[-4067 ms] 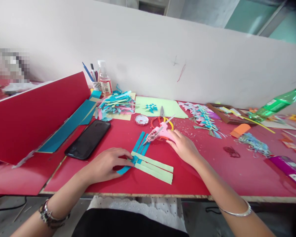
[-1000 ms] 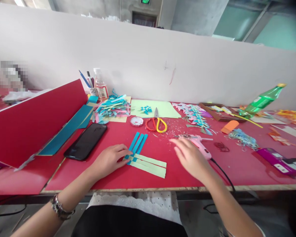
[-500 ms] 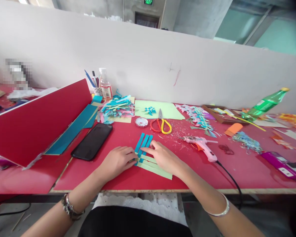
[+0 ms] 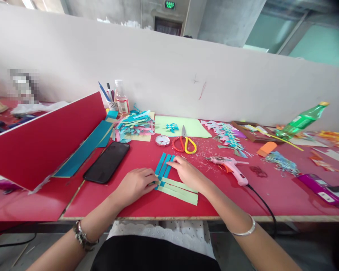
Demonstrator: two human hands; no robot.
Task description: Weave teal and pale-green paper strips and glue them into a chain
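Blue paper strips (image 4: 162, 167) cross pale green paper strips (image 4: 180, 191) in a woven patch near the front of the red table (image 4: 158, 207). My left hand (image 4: 134, 184) presses its fingertips down on the left edge of the weave, fingers curled. My right hand (image 4: 188, 173) rests on the crossing, its fingers reaching onto the far end of a blue strip. A pink glue gun (image 4: 230, 167) lies on the table to the right of my right hand, its black cord running off the front edge.
A black phone (image 4: 106, 162) lies left of the strips. Red and yellow scissors (image 4: 185, 143), a small round tin (image 4: 162, 140), a green sheet (image 4: 180, 126) and a heap of cut strips (image 4: 134, 124) sit behind. A red board (image 4: 42, 139) leans at left; a green bottle (image 4: 302, 120) lies at right.
My right hand laid the glue gun down at the right, then came back to the woven strips; since half a second ago it slid slightly farther up the blue strips. My left hand stayed.
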